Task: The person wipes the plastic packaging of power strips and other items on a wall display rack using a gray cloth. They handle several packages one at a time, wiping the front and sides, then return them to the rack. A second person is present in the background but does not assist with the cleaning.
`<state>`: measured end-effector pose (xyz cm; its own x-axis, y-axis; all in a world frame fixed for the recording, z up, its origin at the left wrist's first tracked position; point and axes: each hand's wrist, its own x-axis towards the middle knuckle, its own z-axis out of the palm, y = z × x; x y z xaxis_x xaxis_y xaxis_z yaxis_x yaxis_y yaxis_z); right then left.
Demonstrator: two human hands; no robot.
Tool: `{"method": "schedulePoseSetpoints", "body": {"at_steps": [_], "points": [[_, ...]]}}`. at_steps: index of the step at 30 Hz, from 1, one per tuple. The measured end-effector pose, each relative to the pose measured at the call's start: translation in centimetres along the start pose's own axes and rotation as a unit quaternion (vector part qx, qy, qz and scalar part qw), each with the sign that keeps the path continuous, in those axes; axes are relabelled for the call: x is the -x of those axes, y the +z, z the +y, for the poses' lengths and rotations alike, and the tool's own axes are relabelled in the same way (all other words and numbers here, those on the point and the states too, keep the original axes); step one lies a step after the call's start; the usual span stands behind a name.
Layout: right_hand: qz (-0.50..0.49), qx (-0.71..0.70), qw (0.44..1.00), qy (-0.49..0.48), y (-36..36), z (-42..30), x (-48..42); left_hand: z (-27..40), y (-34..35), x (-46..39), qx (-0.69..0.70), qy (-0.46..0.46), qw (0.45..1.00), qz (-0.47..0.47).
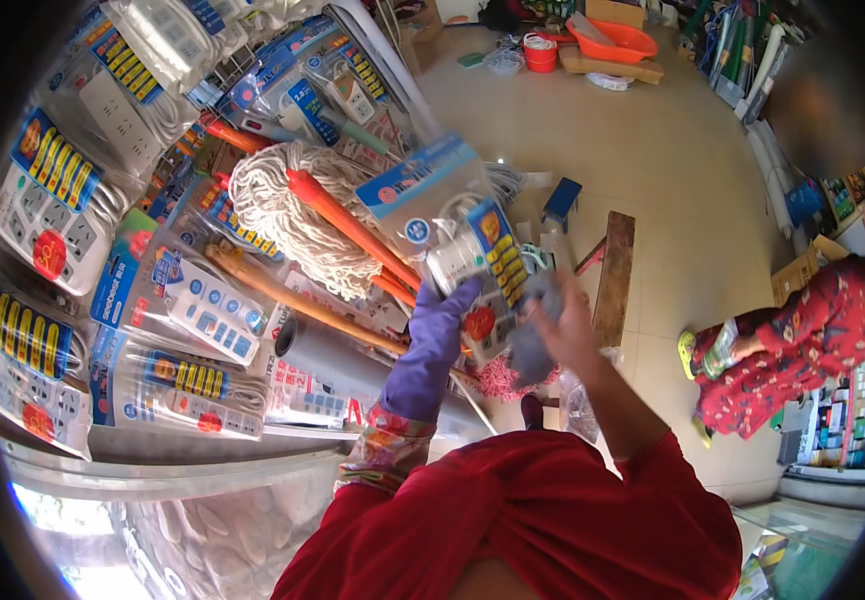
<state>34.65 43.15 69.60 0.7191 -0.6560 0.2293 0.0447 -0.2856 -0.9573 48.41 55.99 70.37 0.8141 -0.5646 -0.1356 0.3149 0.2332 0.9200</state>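
My left hand (436, 322), in a purple rubber glove with a floral cuff, grips a clear-bagged power strip (456, 259) with a blue header card. The thumb presses on its front. My bare right hand (563, 319) holds a dark grey cloth (537, 337) against the right side of the package; the cloth is blurred. Left of the package are a white string mop head (305, 210) and orange-red tool handles (346, 221). Below them runs a wooden stick (290, 298), beside a grey roll (335, 364).
Packaged power strips (49, 217) hang on the rack at left. A wooden bench (614, 277) and a small blue stool (561, 201) stand on the tiled floor. A person in red patterned clothes (792, 352) is at right. An orange basin (616, 41) lies at the back.
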Motion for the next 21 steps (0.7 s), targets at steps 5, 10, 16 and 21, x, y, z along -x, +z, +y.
{"method": "schedulePoseSetpoints", "body": {"at_steps": [5,10,16,21], "points": [[0.002,0.135,0.933,-0.334,-0.5,-6.2,-5.0,-0.9,1.0,1.6,-0.058,-0.019,0.994,-0.085],[-0.114,0.355,0.855,-0.362,0.0,-5.0,-6.5,-0.7,-0.3,2.0,-0.115,-0.024,0.984,-0.133],[-0.057,0.002,0.998,-0.004,-3.1,2.1,-7.8,-1.2,-3.4,2.0,-0.145,-0.041,0.979,-0.139],[-0.056,-0.399,0.880,0.250,-3.6,3.6,-6.5,-0.3,-4.6,2.5,-0.105,-0.046,0.979,-0.168]]}}
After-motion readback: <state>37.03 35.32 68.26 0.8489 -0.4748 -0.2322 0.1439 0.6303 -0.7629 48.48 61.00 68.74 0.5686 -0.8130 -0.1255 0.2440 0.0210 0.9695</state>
